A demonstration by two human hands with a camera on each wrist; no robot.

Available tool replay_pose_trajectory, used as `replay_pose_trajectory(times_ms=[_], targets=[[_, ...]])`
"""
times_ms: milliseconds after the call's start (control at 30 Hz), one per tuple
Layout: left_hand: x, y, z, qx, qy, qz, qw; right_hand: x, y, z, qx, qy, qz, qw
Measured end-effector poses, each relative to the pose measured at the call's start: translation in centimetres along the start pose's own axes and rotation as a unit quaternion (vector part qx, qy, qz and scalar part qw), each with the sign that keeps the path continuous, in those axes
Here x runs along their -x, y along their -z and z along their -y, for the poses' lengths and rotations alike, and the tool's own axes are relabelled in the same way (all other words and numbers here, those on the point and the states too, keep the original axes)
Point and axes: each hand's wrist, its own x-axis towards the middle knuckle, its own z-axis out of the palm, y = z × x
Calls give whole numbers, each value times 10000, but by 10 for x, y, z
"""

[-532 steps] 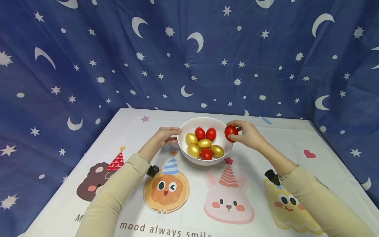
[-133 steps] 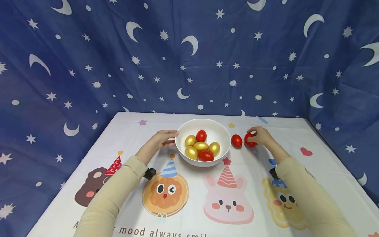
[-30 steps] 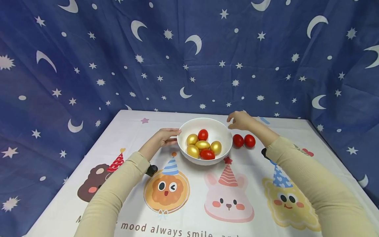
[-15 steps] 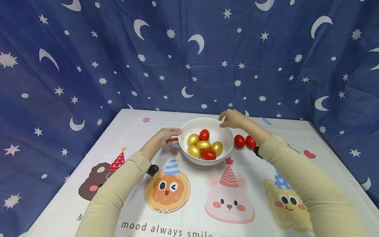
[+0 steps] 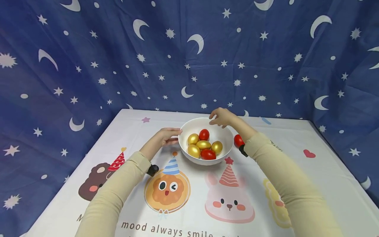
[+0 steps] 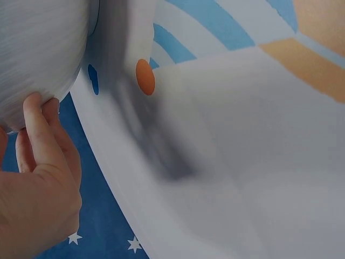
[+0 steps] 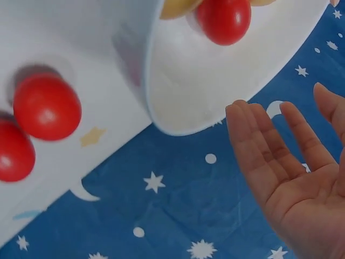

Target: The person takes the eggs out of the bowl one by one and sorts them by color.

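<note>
Bowl, 1, white: upright on the desk, clock taken from the head view.

Contents, 6 eggs. Gold, 4: gold egg at 10 o'clock, gold egg at the centre, gold egg at 8 o'clock, gold egg at 4 o'clock. Red, 2: red egg at 12 o'clock, lying a little behind the cluster; red egg at 6 o'clock.

Outside the bowl: 2 red eggs side by side on the desk at 3 o'clock; the head view shows only 1, the sleeve covering the other.

Left hand: at 9 o'clock, grip holding the bowl at its rim and outer wall.

Right hand: at 1 o'clock, over the rim; grip spread, thumb apart from the fingers, nothing held. Contact with the rim: cannot tell.

Handling notes, by judgement: the red egg at 12 o'clock seems easiest to reach, with bare bowl behind it. A light pinch across its sides should suit the smooth shell; squeezing at an end could make it slip. Clearing the rim wants a straight lift, the bowl held steady at 9 o'clock.
</note>
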Motion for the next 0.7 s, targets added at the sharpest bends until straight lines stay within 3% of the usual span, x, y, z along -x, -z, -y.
replay_pose_trajectory(times_ms=[700], targets=[[-1,-1,2,161,-13,4,9999,-20,-19,-5,-876,-691,485,9926]])
